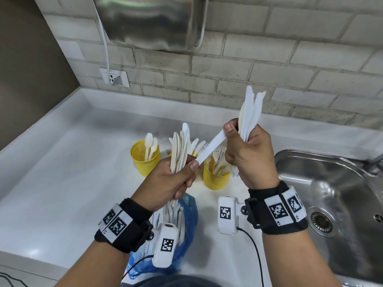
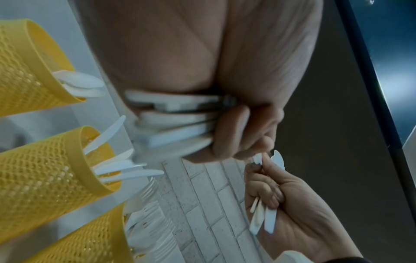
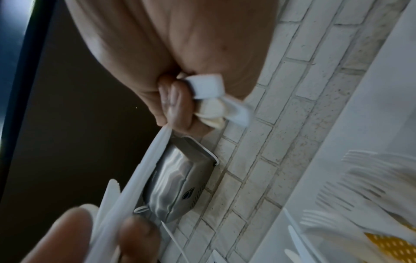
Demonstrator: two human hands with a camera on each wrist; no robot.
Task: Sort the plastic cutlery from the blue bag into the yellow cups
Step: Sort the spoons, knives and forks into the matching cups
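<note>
White plastic knives fill both of my hands above the pale tabletop [image 1: 62,162]. My left hand [image 1: 165,183] has its fingers [image 2: 229,131] curled round a fanned bundle of knives [image 1: 180,146], blades pointing up and away from me; the left wrist view shows the stacked handle ends pressed against the palm. My right hand [image 1: 250,154] grips a second, smaller bundle [image 1: 249,110] upright, its blades rising in front of the brick wall [image 1: 269,69]. One single knife [image 1: 211,148] bridges the two hands: my right thumb and fingers pinch it at its upper end, and my left thumb lies against its lower end. I cannot tell from any view whether the left hand truly grips that knife or merely touches it.

Three yellow mesh cups stand in a row on the tabletop behind my hands. The left cup [image 1: 144,160] holds spoons, the middle cup [image 2: 45,170], largely hidden by my left hand in the head view, holds knives, and the right cup [image 1: 215,179] holds forks. The blue bag [image 1: 186,235] lies on the tabletop below my left wrist, near the front edge, with more white cutlery showing inside it. A steel sink [image 1: 331,193] sits to the right, and a metal hand dryer [image 1: 149,21] hangs on the wall above.
</note>
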